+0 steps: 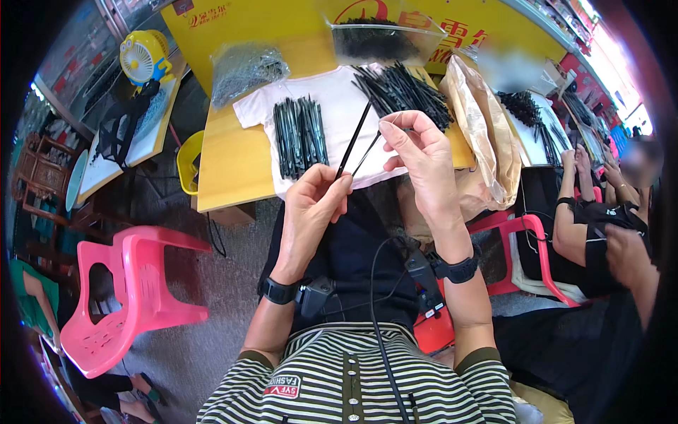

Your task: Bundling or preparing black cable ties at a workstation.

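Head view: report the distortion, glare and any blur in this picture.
Head view: fisheye bends the yellow wooden table edge and leaves a dark vignette at the corners; daylight blows out the upper right; two patches at right are blurred, a person's face among them; both hands, left hand and right hand, and the thin black stick are sharp.

I sit in a small piecework shop. My yellow table (pixel 233 169) carries a white cloth (pixel 339 106) with bundles of thin black sticks (pixel 300 134), plus bags (pixel 248 69) of more. Pink plastic chairs (pixel 120 297) stand on the concrete floor, and another worker (pixel 600 226) sits close at the next table (pixel 537 134).
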Demonstrator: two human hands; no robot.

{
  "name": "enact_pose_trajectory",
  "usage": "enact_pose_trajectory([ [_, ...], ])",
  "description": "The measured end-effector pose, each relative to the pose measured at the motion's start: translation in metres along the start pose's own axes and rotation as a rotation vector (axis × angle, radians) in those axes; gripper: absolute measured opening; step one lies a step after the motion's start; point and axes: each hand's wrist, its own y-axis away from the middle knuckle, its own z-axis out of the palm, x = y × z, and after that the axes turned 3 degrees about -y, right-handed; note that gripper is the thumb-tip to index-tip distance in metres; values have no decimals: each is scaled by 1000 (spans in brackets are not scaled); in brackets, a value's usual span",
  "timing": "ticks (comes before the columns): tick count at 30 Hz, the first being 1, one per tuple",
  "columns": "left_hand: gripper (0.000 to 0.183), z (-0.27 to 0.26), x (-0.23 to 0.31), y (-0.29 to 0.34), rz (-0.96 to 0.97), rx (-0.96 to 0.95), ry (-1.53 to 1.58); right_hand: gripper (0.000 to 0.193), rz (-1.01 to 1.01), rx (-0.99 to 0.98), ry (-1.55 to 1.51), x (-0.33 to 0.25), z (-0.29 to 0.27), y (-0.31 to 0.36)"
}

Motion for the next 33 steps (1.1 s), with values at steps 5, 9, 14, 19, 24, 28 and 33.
enact_pose_trajectory([
  [5, 10, 0, -11, -3, 3, 24, 1, 15, 140, -46, -129, 17, 10, 13],
  [9, 9, 4, -15, -3, 80, 76, -57, 10, 129, -80, -52, 23, 13, 18],
  [14, 8, 8, -18, -7, 169, 120, -130, 9, 70, -85, -30, 19, 12, 15],
  [19, 7, 6, -22, -10, 348, 238, -510, 9, 32, -11, 76, 18, 15, 17],
  [24, 7, 7, -22, -10, 270, 191, -425, 9, 48, 1, 179, 20, 13, 17],
  [28, 8, 9, -20, -17, 192, 139, -362, 9, -62, 47, 123, 19, 11, 16],
  [33, 10, 14, -25, -21, 238, 118, -261, 13, -115, 65, 143, 25, 9, 17],
])
